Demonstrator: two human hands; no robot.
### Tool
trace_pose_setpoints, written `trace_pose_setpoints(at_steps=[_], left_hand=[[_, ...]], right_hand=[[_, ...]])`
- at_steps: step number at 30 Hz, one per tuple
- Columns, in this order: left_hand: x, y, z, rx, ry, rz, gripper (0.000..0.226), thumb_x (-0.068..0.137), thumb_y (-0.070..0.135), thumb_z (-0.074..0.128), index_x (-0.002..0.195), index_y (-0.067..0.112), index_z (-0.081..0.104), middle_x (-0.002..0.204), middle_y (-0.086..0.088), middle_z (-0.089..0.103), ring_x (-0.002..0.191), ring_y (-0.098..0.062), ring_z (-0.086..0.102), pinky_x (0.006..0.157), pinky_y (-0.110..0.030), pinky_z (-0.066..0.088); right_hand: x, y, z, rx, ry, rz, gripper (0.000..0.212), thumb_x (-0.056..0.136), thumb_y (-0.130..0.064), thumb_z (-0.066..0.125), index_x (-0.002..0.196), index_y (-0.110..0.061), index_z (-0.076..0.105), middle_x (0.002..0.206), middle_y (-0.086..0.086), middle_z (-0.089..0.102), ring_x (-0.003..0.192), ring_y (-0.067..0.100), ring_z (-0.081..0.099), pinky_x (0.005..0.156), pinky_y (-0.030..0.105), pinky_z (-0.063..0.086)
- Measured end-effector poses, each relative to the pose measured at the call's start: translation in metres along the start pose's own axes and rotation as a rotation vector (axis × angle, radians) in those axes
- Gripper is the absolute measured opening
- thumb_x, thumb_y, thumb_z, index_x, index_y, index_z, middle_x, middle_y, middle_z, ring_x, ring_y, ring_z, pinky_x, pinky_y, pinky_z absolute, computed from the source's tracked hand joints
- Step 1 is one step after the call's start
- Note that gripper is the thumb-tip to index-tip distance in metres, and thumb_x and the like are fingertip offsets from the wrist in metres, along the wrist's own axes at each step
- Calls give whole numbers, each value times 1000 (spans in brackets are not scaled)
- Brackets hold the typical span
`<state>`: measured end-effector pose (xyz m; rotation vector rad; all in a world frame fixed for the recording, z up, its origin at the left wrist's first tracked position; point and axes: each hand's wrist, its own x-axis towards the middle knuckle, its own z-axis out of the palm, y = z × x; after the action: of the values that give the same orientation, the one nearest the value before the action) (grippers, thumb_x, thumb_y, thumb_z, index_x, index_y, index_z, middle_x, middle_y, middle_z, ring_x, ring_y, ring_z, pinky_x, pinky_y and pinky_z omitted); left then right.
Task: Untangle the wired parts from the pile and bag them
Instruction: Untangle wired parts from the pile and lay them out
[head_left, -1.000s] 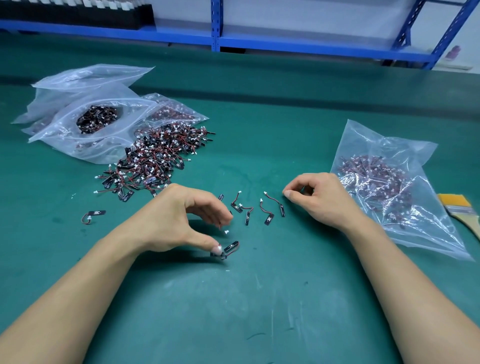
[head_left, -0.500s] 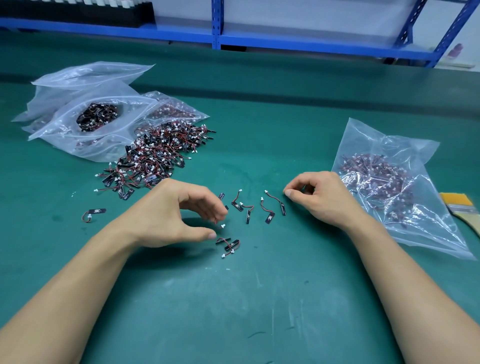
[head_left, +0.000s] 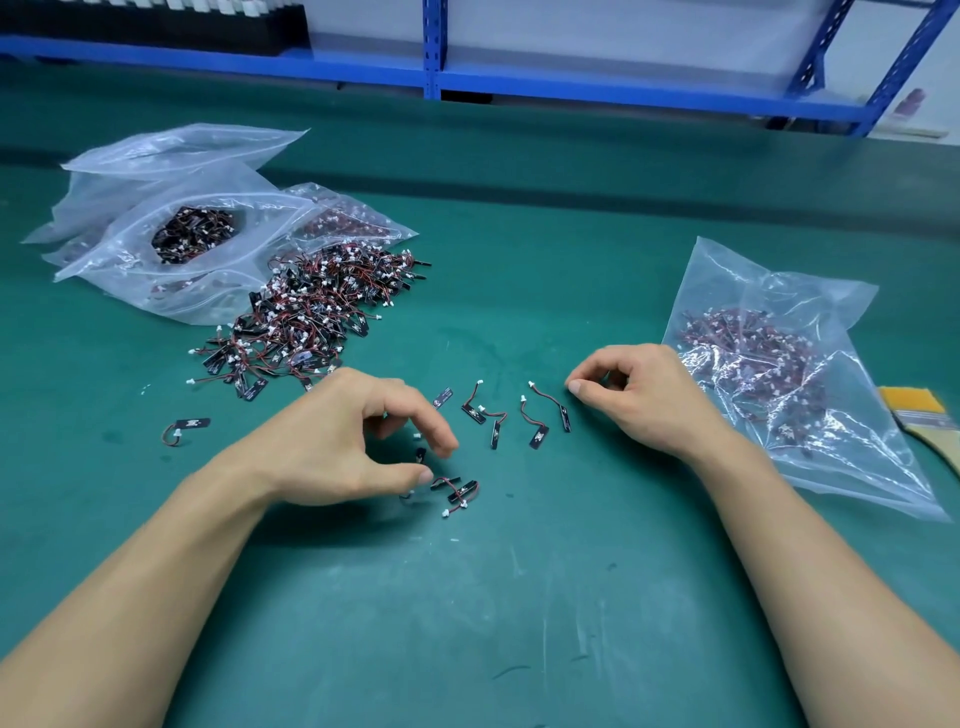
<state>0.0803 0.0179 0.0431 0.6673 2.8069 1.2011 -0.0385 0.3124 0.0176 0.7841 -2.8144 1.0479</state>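
Bright, even light; wide-angle view.
Glare streaks the clear plastic bag (head_left: 810, 415) at right; soft shadow beneath the left hand (head_left: 332, 441).

Green-matted counter (head_left: 545, 613), scuffed with pale scratches. Blue steel rack (head_left: 430, 49) along the far edge, pale wall (head_left: 623, 26) behind. Black tray (head_left: 156, 23) of white-topped items on its shelf, far left.
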Motion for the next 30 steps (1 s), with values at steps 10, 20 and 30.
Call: trace_pose_setpoints(at_steps=[10,20,30], left_hand=[[8,-10,6,209,313,-41,5,81,26,73,85,28,76,73,25,62,68,-4,53,65,-8,34],[40,-35,14,397,382,-166,25,90,9,64,111,19,71,100,6,69,85,-9,62,86,-32,50],[89,-66,-3,961,369,-446,58,79,12,72,134,23,57,133,-3,57,120,-31,47,94,-42,35]], right_hand=[[0,0,0,-4,0,-3,16,89,-20,72,76,-30,73,63,-32,60,56,0,53,55,8,37],[1,1,1,-2,0,3,14,88,-21,72,77,-30,74,65,-31,61,58,0,54,56,9,38],[0,3,2,2,-1,-2,17,88,-21,72,76,-33,72,66,-32,62,59,-1,54,57,8,38]])
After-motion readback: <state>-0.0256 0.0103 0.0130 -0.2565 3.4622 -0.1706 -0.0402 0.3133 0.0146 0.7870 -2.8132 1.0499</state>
